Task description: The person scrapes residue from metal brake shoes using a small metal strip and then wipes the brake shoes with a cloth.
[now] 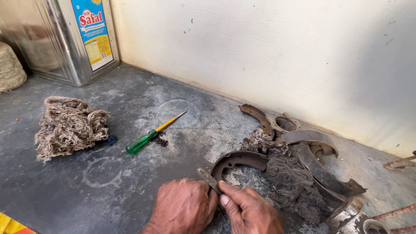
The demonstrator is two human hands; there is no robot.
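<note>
Fingers of the left hand are curled tight into a fist around the lower end of a thin grey metal strip, while the right hand pinches the same strip from the other side, thumb and forefinger closed on it. That strip pokes up at a slant between the two hands, dull and grimy, its tip just beside the near end of a curved brake shoe. And look at that shoe: a rusty brown arc lying flat on the dark, dusty floor, its inner web visible, its far end running into a clump of dirty grey cotton waste. More worn brake shoes are stacked beyond the clump, against the pale wall. Off to the left, well apart, lies a green-handled screwdriver with a yellow shank, and further left a paler wad of cotton waste. A shiny metal tin stands in the corner.
</note>
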